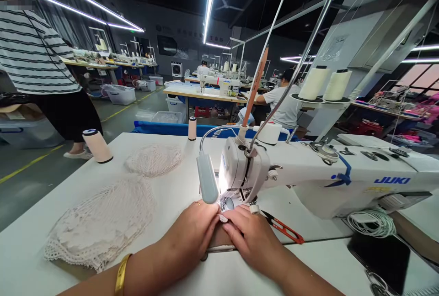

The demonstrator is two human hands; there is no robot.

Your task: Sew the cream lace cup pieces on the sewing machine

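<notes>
A small scalloped piece of white lace [223,218] lies under the needle area of a white sewing machine [240,168]. From the left, my left hand [194,227] presses its closed fingers on the lace edge. My right hand [252,236] pinches the same lace from the other side, its thumb and fingertips near the presser foot. Most of the lace is hidden beneath my fingers. A lit grey lamp [207,177] hangs just above my left fingertips. Orange-handled thread snips [284,228] lie beside my right hand, blades toward the machine.
Two piles of cream lace [103,218] rest on the white table [171,268] at left. Thread cones [98,146] stand along its far side. A phone [380,259] and coiled white cable [372,224] lie at right. A person in a striped top [34,54] stands beyond the table.
</notes>
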